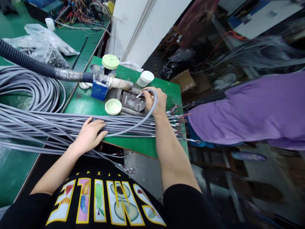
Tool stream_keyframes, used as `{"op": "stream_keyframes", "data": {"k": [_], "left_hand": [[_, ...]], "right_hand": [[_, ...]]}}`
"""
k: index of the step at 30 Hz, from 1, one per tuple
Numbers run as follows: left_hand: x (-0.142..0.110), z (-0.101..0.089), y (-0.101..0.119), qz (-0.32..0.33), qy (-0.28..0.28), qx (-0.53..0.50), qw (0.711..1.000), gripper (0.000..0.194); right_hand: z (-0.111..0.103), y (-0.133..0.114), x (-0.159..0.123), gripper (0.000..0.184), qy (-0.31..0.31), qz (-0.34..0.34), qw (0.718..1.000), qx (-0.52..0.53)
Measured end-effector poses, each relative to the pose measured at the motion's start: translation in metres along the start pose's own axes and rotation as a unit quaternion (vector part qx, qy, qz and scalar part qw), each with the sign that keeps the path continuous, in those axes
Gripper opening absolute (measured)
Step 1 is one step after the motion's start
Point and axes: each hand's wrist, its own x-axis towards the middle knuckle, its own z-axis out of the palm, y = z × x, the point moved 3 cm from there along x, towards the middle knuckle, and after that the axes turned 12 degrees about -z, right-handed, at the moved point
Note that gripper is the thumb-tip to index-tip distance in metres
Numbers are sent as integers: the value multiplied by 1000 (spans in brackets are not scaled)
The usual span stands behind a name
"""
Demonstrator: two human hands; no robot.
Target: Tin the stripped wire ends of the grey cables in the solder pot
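My right hand is closed in a pinch round the end of a grey cable, which bends in an arc back to the bundle. Its white-tipped end points down at a small metal pot with a shiny, silvery surface, like a solder pot. My left hand lies with fingers apart on the bundle of grey cables. Stripped red and dark wire ends stick out at the bundle's right end. A shallow pale-green lid or dish sits between the bundle and the pot.
A black corrugated hose reaches over the table, its nozzle beside a blue block. Behind stand a green-lidded jar and a white tub. Coiled cable lies left. A person in purple is close on the right.
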Motion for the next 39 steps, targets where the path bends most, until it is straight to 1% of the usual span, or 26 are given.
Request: {"op": "stream_keyframes", "data": {"k": [4,9,12,16,18,19,21,23,25,26,27,28,29,30,31,32,33,34,35,37,39], "left_hand": [[0,0,0,-1,-1,2,1000,31],[0,0,-1,0,3,5,1000,31],[0,1,-1,1,2,4,1000,31],[1,0,0,1,-1,-3,1000,31],[1,0,-1,-1,-2,-10,1000,31],[1,0,-2,-3,-2,-15,1000,30],[2,-1,-3,-5,1,-31,1000,30],[2,-2,-2,-11,22,-63,998,29],[1,-2,5,-17,51,-129,990,29],[1,0,10,-19,52,-178,982,29],[0,4,16,-21,35,-240,970,29],[1,9,24,-23,1,-313,949,31],[1,16,31,-26,-44,-391,919,34],[1,23,38,-31,-88,-465,880,38],[2,29,44,-38,-119,-528,840,43],[3,35,49,-46,-134,-574,807,46],[3,38,51,-54,-137,-601,785,48],[4,41,52,-64,-133,-614,776,48],[4,43,52,-74,-129,-616,774,46],[2,45,50,-88,-126,-607,779,43],[-1,46,48,-97,-124,-593,789,43]], "right_hand": [[8,9,-1,26,3,11,1000,16],[13,12,-1,29,-3,-2,1000,5],[16,12,-1,27,-16,-9,1000,-12],[24,14,-1,27,-40,0,999,-25],[23,13,-1,28,-44,5,999,-24],[19,11,-1,27,-41,4,999,-18],[5,0,-4,26,-22,-10,1000,4],[-18,-23,-10,24,15,-34,999,31],[-42,-53,-22,21,70,-57,994,60],[-53,-70,-31,19,94,-65,990,85],[-61,-87,-40,20,128,-83,981,116],[-67,-103,-50,22,147,-112,972,142],[-69,-117,-61,25,160,-143,963,164],[-70,-128,-72,27,167,-173,954,180],[-68,-137,-83,29,164,-200,947,190],[-65,-142,-93,31,155,-221,943,196],[-62,-146,-103,33,142,-236,941,199],[-59,-147,-111,34,127,-246,940,200],[-57,-147,-118,35,111,-251,940,201],[-55,-145,-128,38,90,-255,940,209],[-57,-141,-134,43,78,-219,945,228]]}}
